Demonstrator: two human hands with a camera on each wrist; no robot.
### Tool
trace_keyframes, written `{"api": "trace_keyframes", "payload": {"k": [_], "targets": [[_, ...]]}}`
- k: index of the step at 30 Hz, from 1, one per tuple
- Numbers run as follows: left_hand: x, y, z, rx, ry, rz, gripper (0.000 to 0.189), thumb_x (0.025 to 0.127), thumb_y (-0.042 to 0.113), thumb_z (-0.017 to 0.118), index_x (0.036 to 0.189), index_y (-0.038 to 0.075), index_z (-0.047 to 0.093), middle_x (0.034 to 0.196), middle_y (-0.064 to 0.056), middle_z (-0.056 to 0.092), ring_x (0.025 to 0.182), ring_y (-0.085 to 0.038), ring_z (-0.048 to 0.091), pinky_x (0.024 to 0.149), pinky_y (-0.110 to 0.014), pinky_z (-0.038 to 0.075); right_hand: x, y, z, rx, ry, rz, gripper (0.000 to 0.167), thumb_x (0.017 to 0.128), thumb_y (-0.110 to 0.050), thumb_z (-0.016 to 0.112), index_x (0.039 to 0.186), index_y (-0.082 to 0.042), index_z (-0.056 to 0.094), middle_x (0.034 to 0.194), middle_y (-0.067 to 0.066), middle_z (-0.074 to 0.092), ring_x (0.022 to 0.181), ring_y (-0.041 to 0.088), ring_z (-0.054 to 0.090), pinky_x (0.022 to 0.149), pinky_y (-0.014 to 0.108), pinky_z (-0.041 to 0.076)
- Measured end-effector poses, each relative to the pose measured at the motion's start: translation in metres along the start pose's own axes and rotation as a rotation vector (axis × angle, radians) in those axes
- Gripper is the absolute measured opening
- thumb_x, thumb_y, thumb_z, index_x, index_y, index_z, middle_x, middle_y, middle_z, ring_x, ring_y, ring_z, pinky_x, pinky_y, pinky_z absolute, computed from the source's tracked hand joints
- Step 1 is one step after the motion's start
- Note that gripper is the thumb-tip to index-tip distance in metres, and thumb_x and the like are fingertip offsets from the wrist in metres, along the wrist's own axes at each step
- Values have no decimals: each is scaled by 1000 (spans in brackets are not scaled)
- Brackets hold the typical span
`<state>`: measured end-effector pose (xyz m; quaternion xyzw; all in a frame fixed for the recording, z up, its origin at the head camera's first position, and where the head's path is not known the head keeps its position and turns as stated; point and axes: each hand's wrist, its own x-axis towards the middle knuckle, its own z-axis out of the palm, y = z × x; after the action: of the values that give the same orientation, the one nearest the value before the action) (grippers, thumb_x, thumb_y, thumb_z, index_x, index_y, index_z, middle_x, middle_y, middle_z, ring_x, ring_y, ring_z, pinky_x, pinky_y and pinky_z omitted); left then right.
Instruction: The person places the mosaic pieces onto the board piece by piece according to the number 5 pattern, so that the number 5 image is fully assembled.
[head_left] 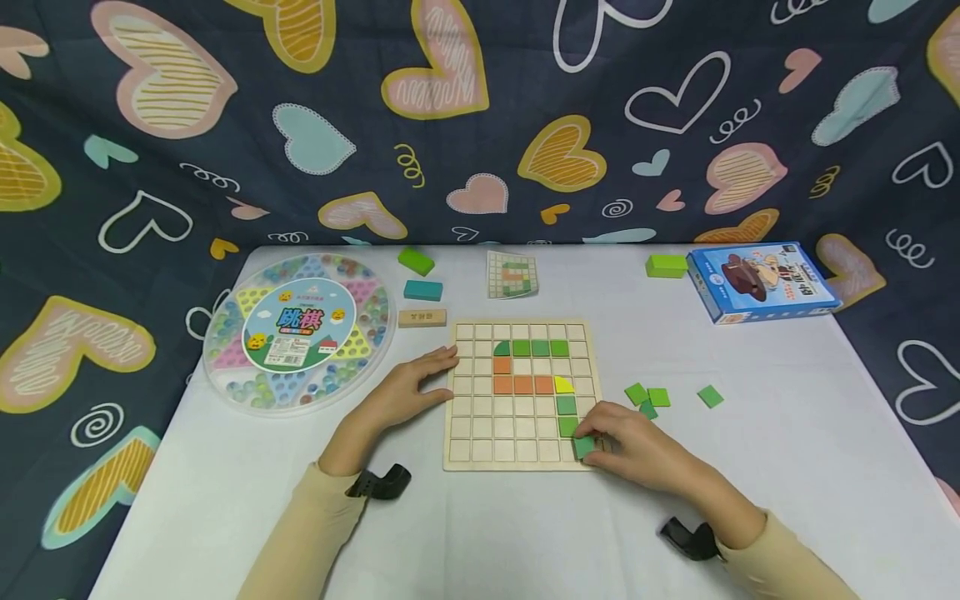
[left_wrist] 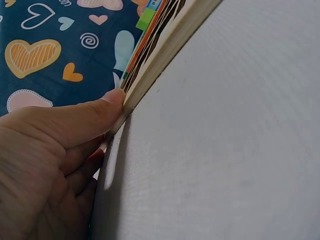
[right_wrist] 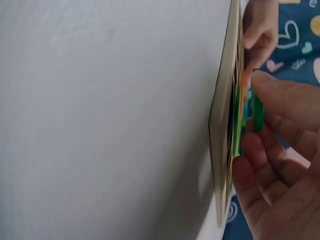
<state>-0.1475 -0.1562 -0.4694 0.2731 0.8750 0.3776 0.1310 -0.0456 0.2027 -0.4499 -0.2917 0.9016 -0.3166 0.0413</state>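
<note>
A square wooden grid board (head_left: 517, 429) lies mid-table, with green, orange and yellow tiles in some of its cells. My right hand (head_left: 633, 446) pinches a green tile (head_left: 583, 447) over the board's lower right part; in the right wrist view this green tile (right_wrist: 257, 107) is held on edge between thumb and fingers, just off the board (right_wrist: 225, 110). Along the board's left edge rests my left hand (head_left: 408, 387), fingers fairly straight. The left wrist view shows its thumb touching the board's rim (left_wrist: 160, 60). Several loose green tiles (head_left: 657, 397) lie right of the board.
A round Chinese checkers set (head_left: 298, 325) with marbles sits at left. Behind the board are a pattern card (head_left: 512, 275), a green block (head_left: 416, 261), a teal block (head_left: 423, 290) and a wooden block (head_left: 422, 318). A blue box (head_left: 763, 282) and green blocks (head_left: 666, 267) stand at back right.
</note>
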Motion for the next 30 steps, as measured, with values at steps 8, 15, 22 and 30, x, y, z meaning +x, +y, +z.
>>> {"api": "trace_keyframes", "payload": {"k": [8, 15, 22, 30], "targets": [[3, 0, -2, 1, -3, -8, 55, 88, 25, 68, 138, 10, 50, 152, 1, 36, 142, -20, 30, 117, -40, 26, 10, -5, 2, -43, -41, 41, 22, 79, -17, 75, 100, -18, 67, 95, -13, 58, 79, 3, 50, 68, 18, 47], [4, -1, -2, 6, 2, 8, 55, 88, 23, 68, 137, 8, 50, 151, -2, 37, 141, -23, 31, 116, -43, 27, 12, -7, 4, -73, -35, 16, 21, 78, -17, 76, 98, -18, 69, 96, -14, 58, 80, 2, 49, 69, 19, 48], [3, 0, -2, -4, 2, 11, 56, 87, 22, 69, 137, 8, 51, 151, -2, 37, 141, -24, 31, 116, -43, 27, 14, -10, 7, -108, -65, -5, 23, 79, -19, 77, 100, -17, 69, 98, -13, 58, 88, 1, 52, 76, 24, 51], [1, -1, -1, -15, 0, -4, 55, 87, 23, 69, 137, 8, 51, 151, -1, 37, 142, -23, 31, 117, -43, 27, 14, -12, 10, -130, -63, -6, 24, 77, -19, 78, 99, -16, 69, 97, -12, 58, 86, 1, 51, 75, 23, 51]]}}
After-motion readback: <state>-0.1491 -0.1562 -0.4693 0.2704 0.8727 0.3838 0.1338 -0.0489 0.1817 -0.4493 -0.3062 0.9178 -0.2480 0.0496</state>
